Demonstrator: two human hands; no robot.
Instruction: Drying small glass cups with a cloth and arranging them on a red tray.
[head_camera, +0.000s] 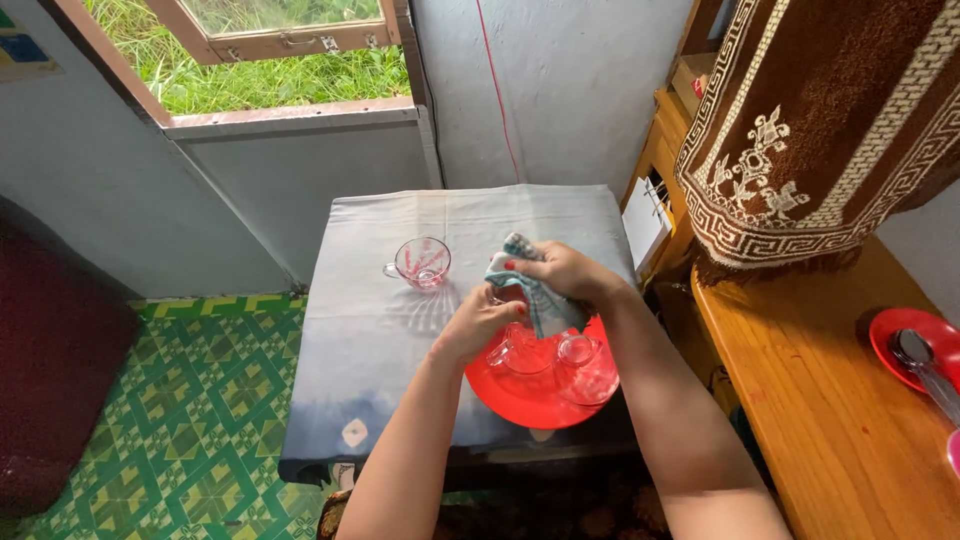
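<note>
Hands wiping a clear glass cup with a cloth over a red tray.

Head view: the left hand grips the cup from the side while the right hand closes on a teal patterned cloth pressed against it, just above the round red tray. Two more clear glass cups sit on the tray. Another glass cup with red markings stands apart on the pale tablecloth. At right, a wooden counter holds a red plate with a spoon.
</note>
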